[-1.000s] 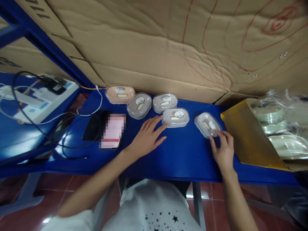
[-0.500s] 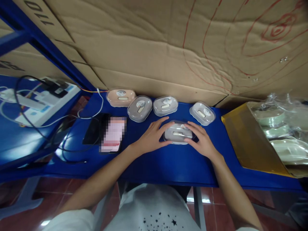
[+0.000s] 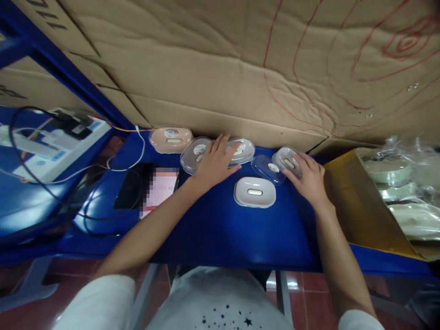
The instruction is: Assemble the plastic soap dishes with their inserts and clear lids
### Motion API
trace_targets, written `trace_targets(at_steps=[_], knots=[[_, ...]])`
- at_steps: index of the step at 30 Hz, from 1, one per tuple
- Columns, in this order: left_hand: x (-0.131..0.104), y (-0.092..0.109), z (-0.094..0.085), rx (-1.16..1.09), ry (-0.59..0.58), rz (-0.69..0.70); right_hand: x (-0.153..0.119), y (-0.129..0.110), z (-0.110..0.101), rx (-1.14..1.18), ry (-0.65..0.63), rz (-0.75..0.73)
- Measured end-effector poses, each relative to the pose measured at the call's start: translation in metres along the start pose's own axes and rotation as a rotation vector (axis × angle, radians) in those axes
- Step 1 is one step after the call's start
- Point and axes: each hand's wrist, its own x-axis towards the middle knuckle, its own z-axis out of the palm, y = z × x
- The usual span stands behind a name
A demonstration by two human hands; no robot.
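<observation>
Fingers apart, my left hand [image 3: 216, 162] reaches over two grey oval plastic boxes with clear lids, the left box [image 3: 188, 156] and the middle box [image 3: 245, 156], partly hiding both. It grasps neither. At the right, my right hand [image 3: 307, 176] has its thumb and fingers around the right end of another lidded grey box [image 3: 283, 158]. Beside that box lies a loose clear lid [image 3: 264, 169] with a round sticker. An uncovered grey box [image 3: 255, 199] with a white oblong piece on top sits in front. At the back left is a lidded peach box [image 3: 172, 142].
A cardboard carton [image 3: 338, 197] with plastic-wrapped pale green items stands on the right of the blue table [image 3: 220, 233]. To the left are a phone [image 3: 161, 188], cables and a power strip [image 3: 51, 158]. A cardboard wall [image 3: 206, 68] rises behind.
The clear lid has come off the front box and now lies behind it, to the right. My left hand moved back and left; my right hand moved back and right to another box.
</observation>
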Motion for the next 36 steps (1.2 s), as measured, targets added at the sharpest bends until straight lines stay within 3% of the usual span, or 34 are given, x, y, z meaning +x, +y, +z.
trace_targets(at_steps=[3,5,10,16,19,23,27,32,36], knots=[[0.029,-0.003,-0.001,0.034,-0.101,-0.084,0.013,0.031,0.000,0.111,-0.050,0.064],[0.037,-0.003,-0.003,0.011,-0.124,-0.106,0.011,0.038,0.001,0.159,-0.047,0.074],[0.034,-0.005,-0.003,-0.060,-0.082,-0.135,-0.006,0.036,0.005,0.137,-0.063,0.001],[0.027,-0.006,-0.007,0.086,-0.105,-0.130,-0.008,0.053,0.004,0.080,-0.033,0.145],[0.024,-0.019,-0.023,0.115,-0.137,-0.207,-0.006,0.045,0.004,0.009,0.032,0.098],[0.021,-0.047,-0.041,0.098,-0.326,-0.352,-0.008,0.017,0.011,0.005,-0.057,-0.006],[0.024,-0.063,-0.047,0.031,-0.362,-0.293,-0.012,0.007,0.018,-0.002,-0.103,-0.030],[0.029,-0.070,-0.041,-0.182,-0.231,-0.179,-0.012,0.015,0.021,-0.006,-0.106,-0.022],[0.032,-0.080,-0.038,-0.124,-0.174,-0.082,-0.012,0.015,0.021,-0.017,-0.106,-0.018]])
